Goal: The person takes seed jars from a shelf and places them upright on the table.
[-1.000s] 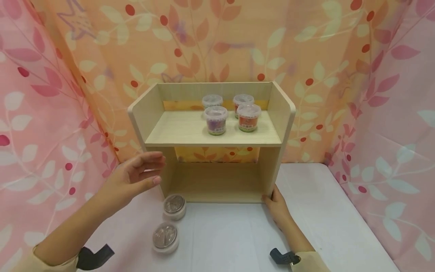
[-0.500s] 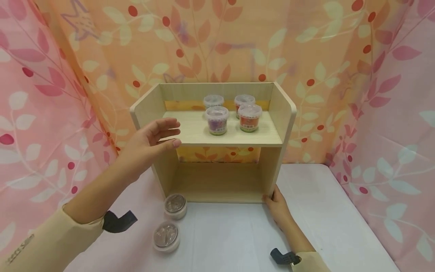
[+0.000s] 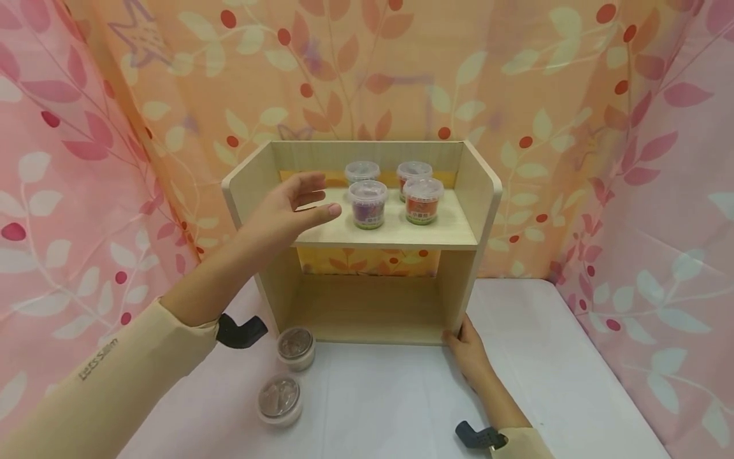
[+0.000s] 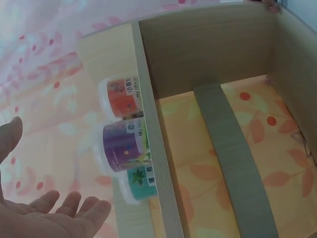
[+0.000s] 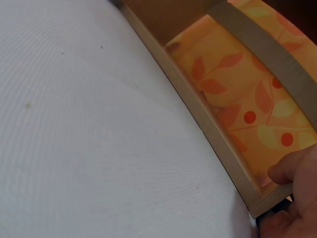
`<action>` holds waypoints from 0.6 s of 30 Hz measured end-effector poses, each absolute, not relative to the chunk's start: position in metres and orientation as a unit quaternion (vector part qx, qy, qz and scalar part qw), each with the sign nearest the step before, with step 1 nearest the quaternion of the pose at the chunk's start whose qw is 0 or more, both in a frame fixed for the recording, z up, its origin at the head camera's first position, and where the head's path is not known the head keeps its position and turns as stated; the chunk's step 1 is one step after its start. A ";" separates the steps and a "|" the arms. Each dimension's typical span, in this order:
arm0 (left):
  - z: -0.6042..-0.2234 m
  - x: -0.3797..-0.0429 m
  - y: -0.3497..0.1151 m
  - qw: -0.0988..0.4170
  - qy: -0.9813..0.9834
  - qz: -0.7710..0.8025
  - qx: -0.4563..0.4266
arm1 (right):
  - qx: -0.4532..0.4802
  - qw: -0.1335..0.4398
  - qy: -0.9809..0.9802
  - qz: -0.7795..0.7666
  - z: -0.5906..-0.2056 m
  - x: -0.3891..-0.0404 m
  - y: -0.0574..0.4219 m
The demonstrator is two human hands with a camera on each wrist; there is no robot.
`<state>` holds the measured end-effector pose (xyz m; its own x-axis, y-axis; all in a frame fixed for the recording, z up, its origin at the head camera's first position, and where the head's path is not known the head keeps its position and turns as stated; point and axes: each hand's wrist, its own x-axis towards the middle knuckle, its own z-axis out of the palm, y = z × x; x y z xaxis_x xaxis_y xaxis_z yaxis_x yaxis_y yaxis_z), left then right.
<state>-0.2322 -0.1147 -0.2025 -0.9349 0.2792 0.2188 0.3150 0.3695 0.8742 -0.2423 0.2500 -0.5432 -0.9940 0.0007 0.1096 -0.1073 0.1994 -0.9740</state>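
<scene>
A small two-tier wooden shelf (image 3: 367, 245) carries several lidded plastic tubs on its upper board. In front stand a purple-labelled tub (image 3: 368, 210) and an orange-labelled tub (image 3: 422, 205). Behind them are a tub (image 3: 362, 171), whose label looks teal (image 4: 141, 182) in the left wrist view, and a red-labelled tub (image 3: 414, 173). My left hand (image 3: 289, 207) hovers over the upper board, just left of the purple tub, thumb and fingers apart and holding nothing. My right hand (image 3: 471, 354) grips the shelf's lower right side panel, thumb inside the front edge (image 5: 282, 171).
Two round tubs with clear lids, one nearer the shelf (image 3: 295, 347) and one closer to me (image 3: 279, 400), sit on the white table (image 3: 390, 401) at front left. The shelf's side panels (image 3: 484, 191) rise beside the upper board. Patterned curtains (image 3: 367, 70) surround the table.
My left hand has risen from beside the lower compartment and moved right, over the upper board, close to the purple-labelled tub. My right hand keeps its grip on the shelf.
</scene>
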 end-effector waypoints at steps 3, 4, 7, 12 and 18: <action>-0.201 -0.241 -0.110 0.019 -0.836 -0.523 -0.168 | 0.032 0.044 -0.777 0.627 -0.544 -0.243 0.250; -0.200 -0.244 -0.108 0.018 -0.838 -0.520 -0.164 | 0.031 0.044 -0.777 0.627 -0.544 -0.243 0.250; -0.200 -0.253 -0.103 0.014 -0.850 -0.504 -0.155 | 0.034 0.047 -0.780 0.623 -0.542 -0.243 0.252; -0.202 -0.271 -0.096 -0.010 -0.850 -0.502 -0.159 | 0.029 0.043 -0.778 0.627 -0.541 -0.243 0.252; -0.210 -0.286 -0.091 -0.042 -0.827 -0.533 -0.173 | 0.025 0.036 -0.777 0.627 -0.544 -0.242 0.249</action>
<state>-0.2863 -0.0915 -0.2104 -0.9363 0.3319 0.1145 0.2413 0.3714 0.8966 -0.2424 0.2492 -0.5441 -0.9962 0.0067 0.0869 -0.0835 0.2114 -0.9738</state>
